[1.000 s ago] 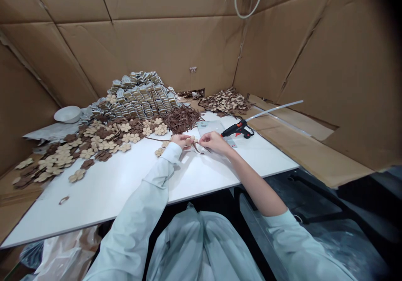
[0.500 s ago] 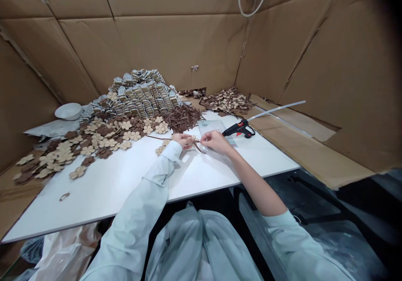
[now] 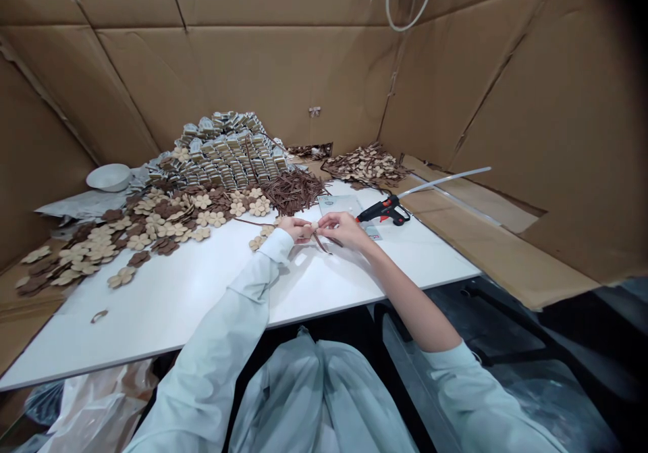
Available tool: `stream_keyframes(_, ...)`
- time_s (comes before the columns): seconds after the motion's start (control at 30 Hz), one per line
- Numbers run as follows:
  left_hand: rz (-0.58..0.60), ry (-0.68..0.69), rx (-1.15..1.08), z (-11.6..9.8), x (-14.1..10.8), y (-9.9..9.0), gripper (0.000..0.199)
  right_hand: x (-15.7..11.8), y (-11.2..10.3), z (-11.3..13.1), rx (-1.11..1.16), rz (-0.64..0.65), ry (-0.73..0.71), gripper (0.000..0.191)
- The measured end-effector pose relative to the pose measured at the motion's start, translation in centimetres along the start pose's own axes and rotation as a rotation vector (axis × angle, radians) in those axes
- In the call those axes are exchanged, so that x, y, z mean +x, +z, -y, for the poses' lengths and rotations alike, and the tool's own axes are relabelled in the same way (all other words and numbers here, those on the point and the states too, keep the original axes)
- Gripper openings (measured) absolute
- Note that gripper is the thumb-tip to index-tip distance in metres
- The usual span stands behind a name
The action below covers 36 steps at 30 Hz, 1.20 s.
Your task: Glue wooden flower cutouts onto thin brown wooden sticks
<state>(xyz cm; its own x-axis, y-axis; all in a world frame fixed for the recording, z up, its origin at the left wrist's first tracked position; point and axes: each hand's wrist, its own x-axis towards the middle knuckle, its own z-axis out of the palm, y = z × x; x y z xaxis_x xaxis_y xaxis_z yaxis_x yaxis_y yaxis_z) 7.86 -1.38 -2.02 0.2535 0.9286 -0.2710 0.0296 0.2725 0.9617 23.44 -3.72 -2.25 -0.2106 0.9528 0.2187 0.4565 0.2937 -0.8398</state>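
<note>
My left hand [image 3: 298, 229] is closed over a thin brown strip [image 3: 320, 244], whose loose end hangs toward the white table. A small cream piece [image 3: 314, 225] shows between the fingertips of both hands; its kind is too small to tell. Closed in a pinch, my right hand [image 3: 345, 229] meets the left at this piece and the strip. Just behind the right hand lies a black glue gun [image 3: 381, 210] with a long clear glue stick [image 3: 445, 181] in its back. Part of a clear sheet [image 3: 338, 203] lies near its nozzle.
Cream and brown felt-like flowers [image 3: 152, 220] spread over the table's [image 3: 217, 304] left side. Behind them rises a stack of small silvery packets [image 3: 227, 152]. Brown strips [image 3: 294, 192] and loose petal-like pieces [image 3: 367, 164] form heaps. A white bowl [image 3: 109, 177] stands far left. Cardboard walls [image 3: 283, 68] surround the table.
My right fingers have shifted slightly left, up against the left fingertips and the cream piece. The strip's loose end now hangs a little lower. The glue gun stays in place.
</note>
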Motion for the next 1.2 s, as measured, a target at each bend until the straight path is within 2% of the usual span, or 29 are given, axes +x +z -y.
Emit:
stream_keyframes(0.23,-0.014,-0.038,-0.011,-0.5,-0.3,0.6,0.015,0.1,-0.1,-0.1,0.109,-0.002,0.039,0.022)
stream_keyframes(0.57,0.042,0.067,-0.024,0.4,0.3,0.3,0.030,0.3,-0.1,-0.2,0.297,0.007,0.089,0.027)
stream_keyframes(0.9,0.068,0.166,0.091,0.1,0.0,0.3,0.026,0.3,-0.2,0.1,0.328,0.001,0.170,0.024)
stream_keyframes(1.1,0.095,0.154,0.055,0.2,0.4,0.4,0.027,0.1,-0.3,0.1,0.324,-0.002,0.166,0.024)
stream_keyframes(1.2,0.082,0.082,0.002,0.2,0.5,0.4,0.027,0.0,-0.4,0.1,0.320,-0.011,0.172,0.024)
